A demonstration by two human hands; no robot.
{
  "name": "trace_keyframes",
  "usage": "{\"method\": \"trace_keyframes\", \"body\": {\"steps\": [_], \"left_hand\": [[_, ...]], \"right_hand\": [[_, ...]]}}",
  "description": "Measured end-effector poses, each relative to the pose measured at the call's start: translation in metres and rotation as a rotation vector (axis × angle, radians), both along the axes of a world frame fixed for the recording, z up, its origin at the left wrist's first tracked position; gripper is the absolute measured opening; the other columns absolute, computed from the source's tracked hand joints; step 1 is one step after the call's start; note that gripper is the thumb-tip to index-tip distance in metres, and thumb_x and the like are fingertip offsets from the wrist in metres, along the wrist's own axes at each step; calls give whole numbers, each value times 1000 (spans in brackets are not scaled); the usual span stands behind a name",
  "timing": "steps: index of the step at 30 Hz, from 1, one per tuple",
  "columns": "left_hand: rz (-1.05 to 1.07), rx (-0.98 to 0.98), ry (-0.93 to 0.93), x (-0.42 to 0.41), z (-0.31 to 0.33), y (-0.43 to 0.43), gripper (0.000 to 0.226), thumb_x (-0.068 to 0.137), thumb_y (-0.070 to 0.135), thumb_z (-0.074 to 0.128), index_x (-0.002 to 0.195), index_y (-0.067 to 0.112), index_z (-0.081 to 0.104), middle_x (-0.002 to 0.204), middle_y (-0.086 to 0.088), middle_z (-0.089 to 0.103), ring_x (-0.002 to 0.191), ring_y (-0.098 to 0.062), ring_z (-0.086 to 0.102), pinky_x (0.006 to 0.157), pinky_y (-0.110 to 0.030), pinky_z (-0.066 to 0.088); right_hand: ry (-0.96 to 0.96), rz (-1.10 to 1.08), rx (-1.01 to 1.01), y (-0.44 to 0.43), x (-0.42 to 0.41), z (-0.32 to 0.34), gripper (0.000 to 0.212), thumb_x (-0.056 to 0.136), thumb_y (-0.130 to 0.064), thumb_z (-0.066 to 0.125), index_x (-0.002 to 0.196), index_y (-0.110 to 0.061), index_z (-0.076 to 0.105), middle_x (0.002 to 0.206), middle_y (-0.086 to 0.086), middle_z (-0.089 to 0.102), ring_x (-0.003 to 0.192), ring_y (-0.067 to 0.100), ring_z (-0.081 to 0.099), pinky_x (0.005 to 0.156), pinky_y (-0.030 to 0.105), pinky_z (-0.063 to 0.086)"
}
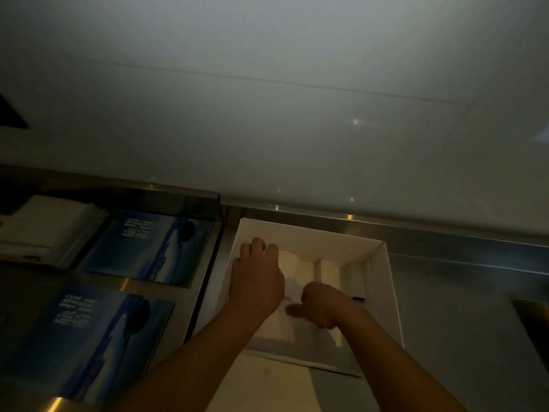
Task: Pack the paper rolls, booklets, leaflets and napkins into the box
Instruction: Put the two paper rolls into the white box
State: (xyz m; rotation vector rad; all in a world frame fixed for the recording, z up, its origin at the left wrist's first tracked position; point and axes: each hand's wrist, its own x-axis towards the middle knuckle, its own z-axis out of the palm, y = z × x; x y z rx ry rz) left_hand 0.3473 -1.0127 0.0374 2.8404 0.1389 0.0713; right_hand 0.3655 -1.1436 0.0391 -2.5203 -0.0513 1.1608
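Observation:
A white cardboard box (383, 281) stands open on the steel counter, with white paper items (297, 269) inside. Both of my hands are down in it. My left hand (257, 275) lies palm down at the box's far left, fingers curled over a white paper roll. My right hand (322, 304) is closed in a fist on a white paper piece (292, 288) in the box's middle. Two blue booklets lie left of the box, one farther (151, 248) and one nearer (89, 337). A stack of white napkins (44, 227) lies at the far left.
A white wall (267, 114) rises right behind the steel counter (463, 307). A steel rim (416, 230) runs along the counter's back. A dark shape (534, 328) sits at the right edge. The scene is dim.

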Motion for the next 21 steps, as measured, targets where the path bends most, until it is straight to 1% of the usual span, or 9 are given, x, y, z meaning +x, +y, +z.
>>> {"method": "trace_keyframes", "body": {"steps": [2,4,6,9,12,14,17,19,21], "left_hand": [[5,-41,-105,-21,12,10,36,87,26,50,122,21,49,132,-4,43,119,-20,40,94,-32,43],[36,-58,-190,-43,23,25,32,83,26,56,115,20,56,127,-5,49,118,-21,45,93,-35,47],[71,-78,-249,-65,30,44,28,79,21,62,107,18,60,121,-7,54,114,-24,50,89,-39,51],[147,-133,-280,-94,34,83,26,76,15,65,102,16,63,121,-9,56,113,-27,51,87,-43,52],[179,-189,-314,-115,33,125,23,77,13,66,99,18,63,119,-5,55,112,-23,50,88,-35,50],[179,-240,-320,-125,30,153,23,77,13,66,98,21,62,117,0,54,111,-18,49,88,-32,49],[147,-295,-315,-141,20,199,20,80,18,63,98,25,61,115,4,51,108,-12,47,89,-28,47],[135,-333,-299,-154,14,235,18,81,18,62,97,23,61,113,3,51,106,-12,47,88,-23,42],[151,-336,-277,-168,7,273,19,78,16,63,97,20,62,112,0,52,104,-16,50,87,-25,42]], "right_hand": [[-140,11,-19,-3,-8,11,59,86,-48,54,131,-11,45,127,9,56,103,20,57,84,31,49],[-224,-51,13,1,-22,23,58,87,-50,52,132,-15,43,134,7,53,114,21,55,94,35,47],[-338,-151,75,13,-44,35,54,86,-51,51,130,-18,45,129,5,57,111,20,57,92,35,48],[-611,-231,185,41,-82,56,42,88,-45,51,124,-24,49,120,0,59,110,16,53,89,31,47],[-767,-195,292,81,-121,78,29,90,-39,50,118,-30,50,113,-10,53,110,8,45,90,23,38],[-775,-142,329,112,-141,79,23,90,-37,50,113,-33,50,107,-16,48,107,4,43,87,17,34],[-683,-163,362,167,-161,62,16,89,-34,53,105,-33,51,99,-16,46,97,2,42,78,13,30],[-612,-241,374,205,-173,46,12,87,-32,57,98,-33,51,98,-12,53,94,3,49,76,14,33],[-539,-308,352,238,-185,28,8,86,-28,57,93,-29,54,99,-6,59,93,8,55,77,18,41]]}}
